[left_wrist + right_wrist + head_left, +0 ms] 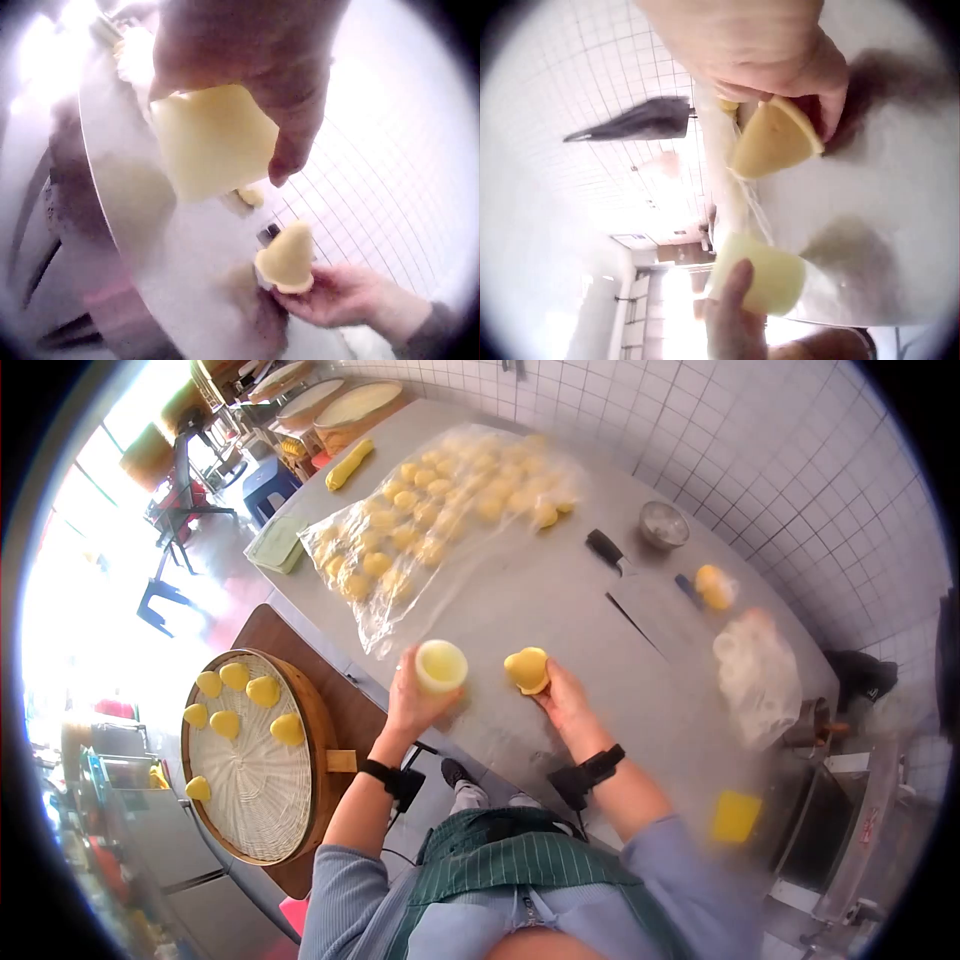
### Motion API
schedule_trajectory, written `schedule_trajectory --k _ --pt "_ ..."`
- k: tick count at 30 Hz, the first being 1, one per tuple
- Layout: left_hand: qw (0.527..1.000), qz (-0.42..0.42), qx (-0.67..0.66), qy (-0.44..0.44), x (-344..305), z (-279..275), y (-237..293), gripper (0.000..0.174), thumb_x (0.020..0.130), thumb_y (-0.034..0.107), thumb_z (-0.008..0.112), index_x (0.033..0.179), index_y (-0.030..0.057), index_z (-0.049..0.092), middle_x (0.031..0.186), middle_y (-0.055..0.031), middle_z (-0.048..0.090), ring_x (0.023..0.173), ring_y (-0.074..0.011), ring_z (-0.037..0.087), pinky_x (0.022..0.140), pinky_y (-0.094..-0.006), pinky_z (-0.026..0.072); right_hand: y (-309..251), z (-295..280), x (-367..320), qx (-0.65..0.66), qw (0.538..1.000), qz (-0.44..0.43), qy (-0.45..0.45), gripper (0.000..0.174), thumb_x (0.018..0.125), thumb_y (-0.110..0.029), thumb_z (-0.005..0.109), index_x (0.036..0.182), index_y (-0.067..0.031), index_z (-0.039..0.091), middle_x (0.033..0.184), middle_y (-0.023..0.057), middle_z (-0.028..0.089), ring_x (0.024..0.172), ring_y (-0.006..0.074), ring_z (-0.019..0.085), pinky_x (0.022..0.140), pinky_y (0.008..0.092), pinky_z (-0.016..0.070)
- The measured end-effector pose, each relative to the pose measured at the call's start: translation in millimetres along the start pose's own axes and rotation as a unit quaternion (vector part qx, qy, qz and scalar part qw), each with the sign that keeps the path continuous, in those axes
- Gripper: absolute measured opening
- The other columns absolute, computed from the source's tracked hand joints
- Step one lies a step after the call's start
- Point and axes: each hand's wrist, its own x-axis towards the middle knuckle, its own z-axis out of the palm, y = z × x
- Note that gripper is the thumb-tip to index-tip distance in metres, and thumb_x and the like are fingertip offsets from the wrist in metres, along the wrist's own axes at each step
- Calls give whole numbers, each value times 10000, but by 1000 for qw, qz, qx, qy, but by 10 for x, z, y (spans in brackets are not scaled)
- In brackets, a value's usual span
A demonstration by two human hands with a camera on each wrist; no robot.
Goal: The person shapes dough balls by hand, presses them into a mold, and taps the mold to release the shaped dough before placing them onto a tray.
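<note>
Over the near part of the grey table, my left hand (408,705) grips a pale yellow-green cup (441,665) by its side. The cup's round mouth faces the head camera. Beside it, my right hand (567,705) holds a yellow cone-shaped dough piece (527,671) by its wide end. In the left wrist view the cone (289,255) has its narrow tip upward and a flared rim at the bottom. The right wrist view shows the thumb and fingers around the cone's wide end (776,139). Cup and cone are apart.
Clear plastic (455,585) covers several yellow dough balls at the back. Left of the table, a round woven tray (255,790) holds several dough pieces. A black-handled cleaver (604,547), a bowl (664,525) and a white plastic bag (757,685) lie to the right.
</note>
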Motion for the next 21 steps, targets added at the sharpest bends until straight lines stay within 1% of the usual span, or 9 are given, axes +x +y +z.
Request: schedule_trajectory --k 1,2,4,9,11,13,15,18,21 --pt "997 -23 -49 51 86 27 -14 843 653 271 849 1331 30 410 1176 -208 593 1136 -366 574 948 -444 470 115 -61 100 -1 1000 0 2 374 1020 -298 448 1197 -12 612 1116 121 657 1044 213 627 884 340 507" --pt "996 3 -44 81 141 45 -31 847 671 256 846 1349 32 391 1206 -188 584 1161 -331 573 961 -430 467 226 -123 213 -130 985 -95 67 363 1011 -285 460 1187 -7 613 1134 134 656 1046 229 628 887 350 500" --pt "992 -9 -94 87 211 121 -95 849 677 247 847 1356 30 386 1229 -181 573 1169 -319 570 971 -415 463 271 -137 138 -332 888 -277 154 307 996 -243 469 1117 -10 627 1126 157 652 1021 289 625 871 385 484" --pt "974 -26 -185 129 168 345 -143 816 705 222 838 1360 19 396 1271 -154 547 1188 -273 555 1003 -372 445 268 -183 44 -453 786 -382 176 225 993 -206 490 1055 -47 636 1037 124 651 961 302 614 816 389 492" --pt "971 -48 -109 206 18 445 -107 693 774 162 783 1346 6 423 1275 -145 535 1190 -247 538 1029 -354 423 214 -244 0 -477 763 -397 182 203 993 -191 496 1044 -54 636 1012 115 649 943 300 610 800 391 493" --pt "923 -123 -193 310 -347 785 -228 527 867 104 677 1333 -2 454 1262 -151 545 1196 -261 529 1041 -359 407 77 -358 44 -505 732 -441 118 191 985 -179 523 1086 -64 635 1052 98 650 967 263 619 813 363 496" --pt "938 -128 -216 240 -653 872 143 426 934 73 576 1338 0 464 1251 -173 558 1216 -286 521 1046 -363 398 -114 -327 79 -460 765 -447 62 208 993 -173 505 1112 -62 634 1074 98 652 983 252 621 828 356 495" --pt "974 -10 -186 132 -585 1193 576 393 980 138 518 1353 19 477 1304 -179 549 1246 -308 504 1063 -381 380 -145 -279 164 -379 821 -421 -74 246 997 -182 493 1160 -58 628 1103 101 657 1000 233 628 849 345 492" --pt "898 -62 -414 137 -186 1689 673 523 998 255 427 1461 16 370 1430 -180 469 1321 -278 446 1113 -372 327 43 -133 499 -398 807 -394 -187 307 972 -250 528 1180 -45 623 1071 112 674 940 242 638 849 338 497"
